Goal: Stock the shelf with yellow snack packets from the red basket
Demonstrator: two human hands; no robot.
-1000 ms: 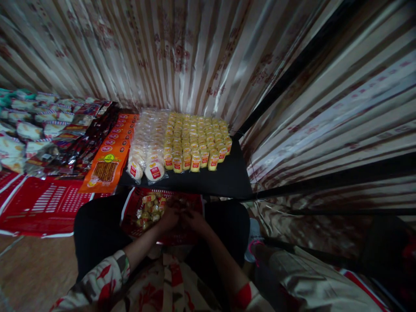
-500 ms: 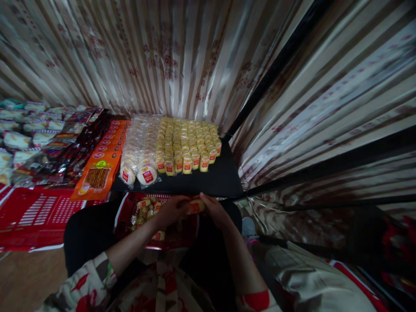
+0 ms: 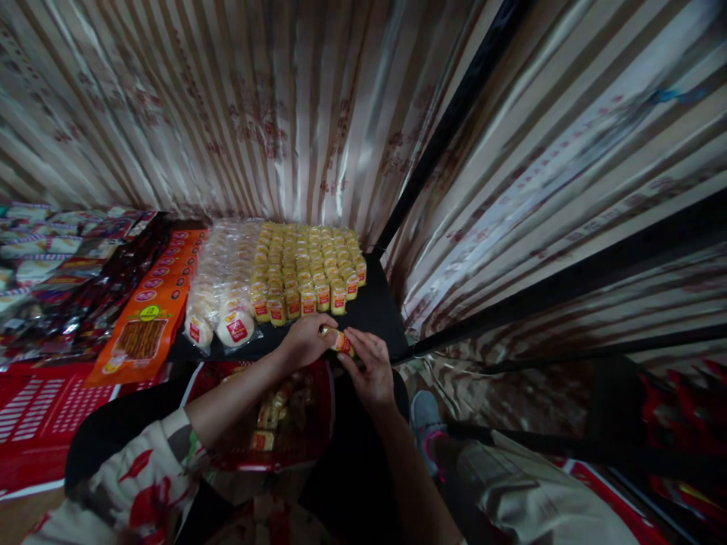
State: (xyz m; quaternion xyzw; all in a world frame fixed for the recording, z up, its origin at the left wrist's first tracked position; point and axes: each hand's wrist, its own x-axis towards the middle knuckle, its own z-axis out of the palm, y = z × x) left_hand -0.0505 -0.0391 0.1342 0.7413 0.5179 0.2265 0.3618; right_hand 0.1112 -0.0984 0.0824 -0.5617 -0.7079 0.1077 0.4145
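Observation:
Between my two hands is a small wrapped snack cake (image 3: 342, 343) in a yellow wrapper with a red label. My left hand (image 3: 307, 341) grips its left end. The fingers of my right hand (image 3: 372, 367) close on its right end. Both hands are just over the front edge of the black table (image 3: 375, 306). Rows of similar yellow snack cakes (image 3: 307, 272) stand on the table beyond my hands. Below my left forearm, a red basket (image 3: 325, 401) on my lap holds more of these packs, partly hidden by the arm.
White round wrapped cakes (image 3: 235, 325), an orange snack packet (image 3: 141, 325) and dark packets (image 3: 85, 303) line the table to the left. Another red basket (image 3: 39, 424) is at lower left. Striped curtains (image 3: 273, 113) and a black pole (image 3: 448, 129) bound the table. A person's trouser leg (image 3: 528, 484) shows at right.
My hands have lifted the snack cake from over the basket toward the table's front edge, and it has turned to a tilt. The camera view has shifted, uncovering more of the basket.

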